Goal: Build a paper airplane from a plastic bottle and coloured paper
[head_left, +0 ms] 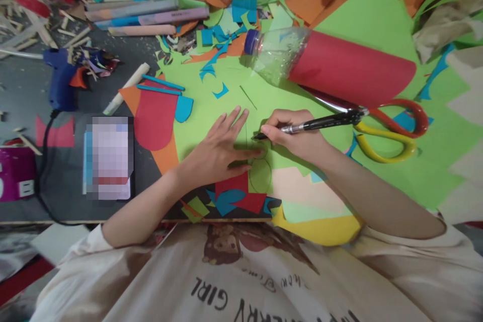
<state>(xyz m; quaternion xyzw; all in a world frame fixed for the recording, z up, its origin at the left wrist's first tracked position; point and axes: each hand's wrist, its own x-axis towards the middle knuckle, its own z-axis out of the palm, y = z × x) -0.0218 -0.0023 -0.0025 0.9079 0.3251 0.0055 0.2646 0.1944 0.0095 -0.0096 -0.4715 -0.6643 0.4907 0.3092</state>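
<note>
Right hand (292, 133): fingers closed around the pen (326, 121), its tip at the green paper (211, 105).
Left hand (217, 148): spread on the green paper, grasping nothing; I brace against slip.
Stroke: I apply light, even pressure.

Left forearm (141, 206) enters from the lower left, bare, angled forward and inward. Left hand (219, 150) is palm down and spread; thumb and index finger extend toward the right hand (296, 133), the other three fingers pointing forward. Right forearm (377, 193) enters from the lower right, bare, angled forward and inward. Right hand is turned inward, fingers curled, thumb and index finger closed in a writing grip. Hands are near each other.
</note>
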